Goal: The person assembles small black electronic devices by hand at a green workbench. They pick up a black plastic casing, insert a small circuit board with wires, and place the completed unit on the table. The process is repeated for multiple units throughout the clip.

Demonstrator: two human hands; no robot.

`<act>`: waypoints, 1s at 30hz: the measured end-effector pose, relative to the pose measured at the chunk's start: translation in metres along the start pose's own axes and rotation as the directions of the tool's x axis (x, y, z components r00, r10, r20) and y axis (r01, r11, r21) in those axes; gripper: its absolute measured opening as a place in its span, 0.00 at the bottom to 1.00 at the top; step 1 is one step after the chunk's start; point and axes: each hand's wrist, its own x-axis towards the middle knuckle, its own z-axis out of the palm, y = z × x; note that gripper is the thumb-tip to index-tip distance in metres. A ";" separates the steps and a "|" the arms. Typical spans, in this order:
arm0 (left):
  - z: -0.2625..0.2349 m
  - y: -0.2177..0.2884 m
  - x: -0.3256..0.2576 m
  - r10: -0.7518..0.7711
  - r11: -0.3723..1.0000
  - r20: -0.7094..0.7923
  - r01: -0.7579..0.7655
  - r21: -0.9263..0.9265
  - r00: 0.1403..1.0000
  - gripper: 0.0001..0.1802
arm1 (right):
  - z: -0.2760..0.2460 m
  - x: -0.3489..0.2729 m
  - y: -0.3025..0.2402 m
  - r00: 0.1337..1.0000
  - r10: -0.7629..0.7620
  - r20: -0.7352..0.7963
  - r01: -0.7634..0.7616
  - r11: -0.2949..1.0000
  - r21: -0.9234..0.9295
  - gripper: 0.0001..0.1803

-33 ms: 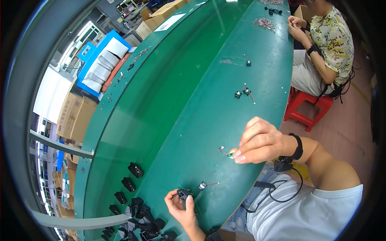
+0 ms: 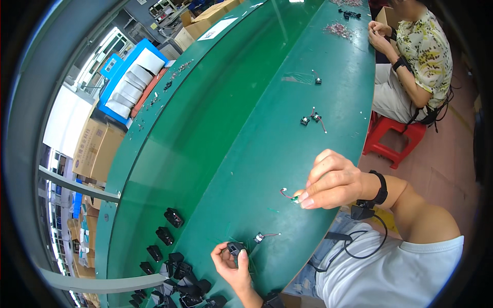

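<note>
Right hand (image 2: 333,180) pinches small wired green board (image 2: 294,198), left hand (image 2: 232,263) grips black housing (image 2: 235,248); likely best to keep wires (image 2: 284,192) clear, seat board squarely.

Factory assembly line: long green workbench (image 2: 246,113), cardboard boxes (image 2: 95,149), small black parts (image 2: 169,241), seated co-worker (image 2: 416,56).

The left hand (image 2: 231,264) is curling its fingers at six o'clock; the right hand (image 2: 334,180) is pinching at three o'clock.

Head camera looks steeply down, close over the green table (image 2: 246,113); rim perhaps distorted.
</note>
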 end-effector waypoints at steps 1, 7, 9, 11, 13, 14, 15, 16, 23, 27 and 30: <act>-0.001 -0.001 -0.001 -0.007 1.000 0.003 0.007 -0.003 1.000 0.26 | 0.002 -0.001 0.000 1.000 0.024 -0.005 -0.024 1.000 0.010 0.15; -0.004 -0.012 0.001 -0.012 1.000 0.009 0.012 0.014 1.000 0.23 | 0.006 0.030 0.000 0.981 0.185 0.063 -0.193 0.967 0.164 0.14; -0.003 -0.007 0.001 -0.036 0.999 0.011 0.036 0.002 0.999 0.23 | 0.005 0.050 0.001 0.990 0.131 0.053 -0.139 0.973 0.186 0.14; -0.010 -0.009 0.000 -0.016 1.000 -0.001 0.016 0.014 1.000 0.22 | 0.007 0.073 0.000 0.998 0.060 0.005 -0.059 0.969 0.240 0.13; -0.014 -0.007 -0.003 -0.028 0.999 -0.020 0.029 0.028 0.999 0.23 | 0.006 0.092 -0.004 0.998 0.002 -0.067 0.018 0.950 0.312 0.14; -0.019 -0.005 -0.006 -0.023 0.998 -0.047 0.026 0.049 0.999 0.22 | 0.004 0.102 -0.004 0.996 -0.040 -0.081 0.069 0.919 0.389 0.13; -0.011 -0.003 -0.001 -0.021 0.999 -0.007 0.022 0.027 1.000 0.22 | -0.010 0.116 -0.009 0.994 -0.087 -0.065 0.105 0.911 0.399 0.12; -0.006 -0.003 0.005 -0.014 1.000 0.011 0.014 0.012 1.000 0.23 | -0.014 0.128 -0.012 0.985 -0.122 -0.119 0.163 0.882 0.443 0.11; -0.018 -0.028 -0.004 -0.012 1.000 -0.055 0.013 0.022 0.998 0.28 | 0.013 0.072 0.087 0.529 0.827 0.189 -0.446 0.081 0.891 0.09; -0.011 -0.009 -0.006 0.001 0.991 -0.025 0.002 0.132 1.000 0.19 | -0.016 0.011 0.106 0.318 0.908 0.273 -0.264 -0.192 0.945 0.09; -0.007 -0.004 -0.007 -0.026 0.986 -0.031 0.031 0.166 0.999 0.19 | -0.043 -0.019 0.101 0.291 0.918 0.269 -0.224 -0.208 0.952 0.11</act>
